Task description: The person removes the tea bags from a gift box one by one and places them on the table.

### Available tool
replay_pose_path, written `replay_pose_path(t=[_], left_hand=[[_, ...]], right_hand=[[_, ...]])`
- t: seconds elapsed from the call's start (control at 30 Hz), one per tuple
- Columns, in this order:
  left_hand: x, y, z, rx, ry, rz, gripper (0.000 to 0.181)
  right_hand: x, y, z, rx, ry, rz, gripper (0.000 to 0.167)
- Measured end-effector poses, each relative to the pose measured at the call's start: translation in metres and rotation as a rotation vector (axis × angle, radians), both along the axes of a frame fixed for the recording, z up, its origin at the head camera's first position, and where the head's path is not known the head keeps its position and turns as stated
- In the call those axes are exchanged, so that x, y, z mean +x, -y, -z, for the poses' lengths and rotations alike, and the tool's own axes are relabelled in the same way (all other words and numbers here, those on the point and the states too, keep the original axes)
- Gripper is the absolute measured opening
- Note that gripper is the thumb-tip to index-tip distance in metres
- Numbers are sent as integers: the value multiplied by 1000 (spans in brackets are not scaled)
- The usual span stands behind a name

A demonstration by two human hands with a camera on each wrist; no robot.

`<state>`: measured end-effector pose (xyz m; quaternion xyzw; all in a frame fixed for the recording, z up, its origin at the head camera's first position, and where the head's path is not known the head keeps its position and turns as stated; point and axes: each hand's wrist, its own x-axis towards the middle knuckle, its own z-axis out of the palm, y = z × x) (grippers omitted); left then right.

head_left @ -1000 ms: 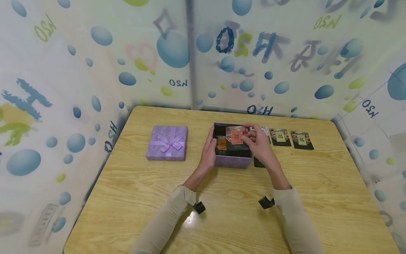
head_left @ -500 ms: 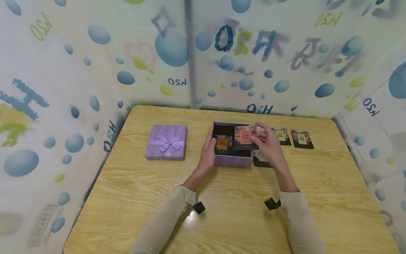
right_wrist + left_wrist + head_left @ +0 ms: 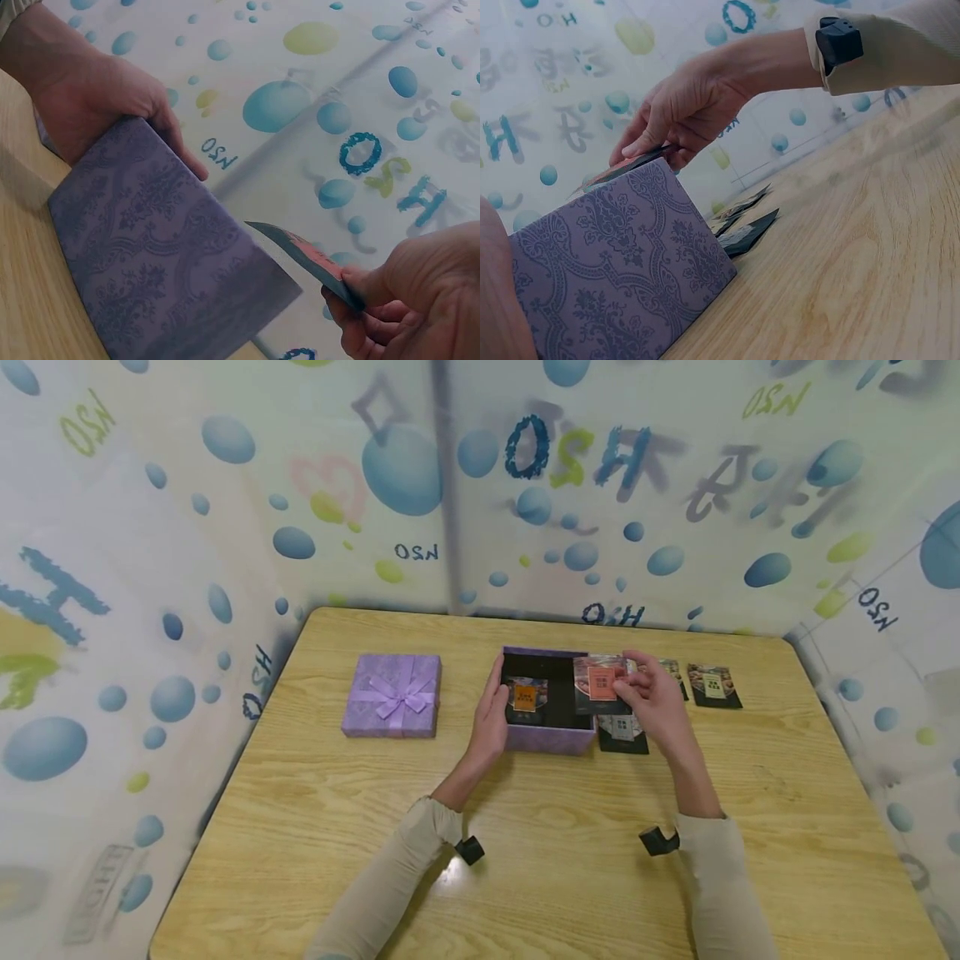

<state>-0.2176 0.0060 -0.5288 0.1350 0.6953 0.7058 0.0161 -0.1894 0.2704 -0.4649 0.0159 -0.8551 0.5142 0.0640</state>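
Note:
My left hand [image 3: 491,714] holds the left side of an uncovered purple patterned gift box [image 3: 551,742], its thumb by the rim. In the right wrist view, part of the left hand [image 3: 112,101] is hidden behind the box [image 3: 157,240]. My right hand [image 3: 656,697] pinches the right edge of a flat black packet with a red label [image 3: 597,685], above the box's right rim. Inside the box, on black lining, lies a packet with an orange label [image 3: 527,697]. The left wrist view shows the right hand [image 3: 686,109] just over the box's top edge.
A purple lid with a ribbon bow [image 3: 393,696] lies left of the box on the wooden table [image 3: 555,843]. Right of the box are a packet with a grey label [image 3: 622,732] and a packet with a yellow-green label [image 3: 714,686]; others are partly behind the right hand.
My right hand has moved the red-labelled packet rightward from over the box's middle to its right rim, uncovering more of the interior. The left hand has stayed at the box.

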Motion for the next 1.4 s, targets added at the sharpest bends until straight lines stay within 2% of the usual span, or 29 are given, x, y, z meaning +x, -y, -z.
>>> replay_pose_path(t=[0.47,0.7,1.0,1.4], left_hand=[[0,-2,0,2,9,-1,54],[1,-1,1,3,9,2,54],[1,0,1,0,0,0,55],[0,0,1,-7,9,7,55]], right_hand=[[9,-46,-1,61,-5,89,49],[11,-61,0,103,-20,83,49],[13,-93,9,45,67,65,50],[16,-119,22,84,163,-6,48]])
